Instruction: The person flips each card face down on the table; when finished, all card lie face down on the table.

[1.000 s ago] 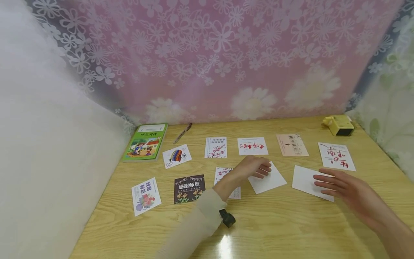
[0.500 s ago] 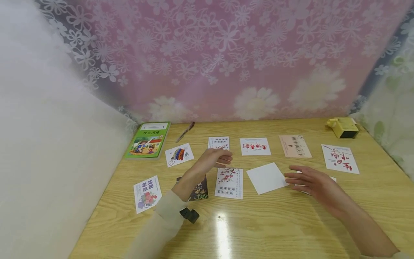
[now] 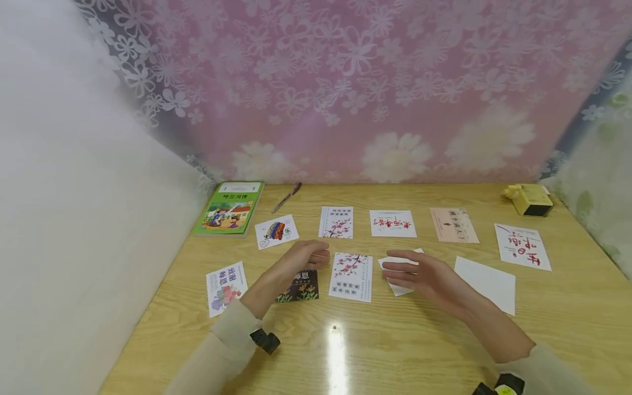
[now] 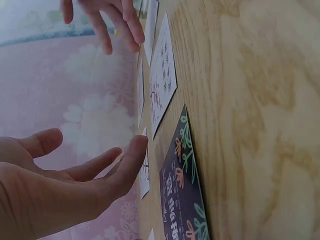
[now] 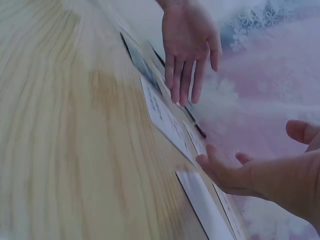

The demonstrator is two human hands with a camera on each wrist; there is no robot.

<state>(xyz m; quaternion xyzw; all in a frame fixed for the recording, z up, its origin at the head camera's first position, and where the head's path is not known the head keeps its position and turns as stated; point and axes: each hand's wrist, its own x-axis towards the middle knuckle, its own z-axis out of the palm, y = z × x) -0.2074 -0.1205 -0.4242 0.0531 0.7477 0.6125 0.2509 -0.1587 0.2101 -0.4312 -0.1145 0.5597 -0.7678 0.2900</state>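
My left hand (image 3: 298, 262) hovers palm-inward over the dark card (image 3: 302, 285) with yellow flowers, covering part of it. Its fingers are relaxed and hold nothing. Opposite it, my right hand (image 3: 428, 274) hangs over a blank white card (image 3: 399, 288), fingers loosely extended, palm facing the left hand. Between the two hands a plum-blossom card (image 3: 350, 277) lies flat on the wooden table. To the right of the right hand is a second blank white card (image 3: 486, 282). In the left wrist view, the dark card (image 4: 182, 185) lies below the left hand's fingers.
A back row holds a rainbow-drawing card (image 3: 277, 231), another blossom card (image 3: 337, 221), a red-lettered card (image 3: 393, 224), a beige card (image 3: 454, 225) and a red-script card (image 3: 522, 247). A bouquet card (image 3: 226, 288), green book (image 3: 230, 209), pen (image 3: 286, 197) and yellow box-like object (image 3: 529, 199) lie around.
My left hand has moved left from the blank card to over the dark card. My right hand has moved left from the right blank card to the other one. The cards lie as before.
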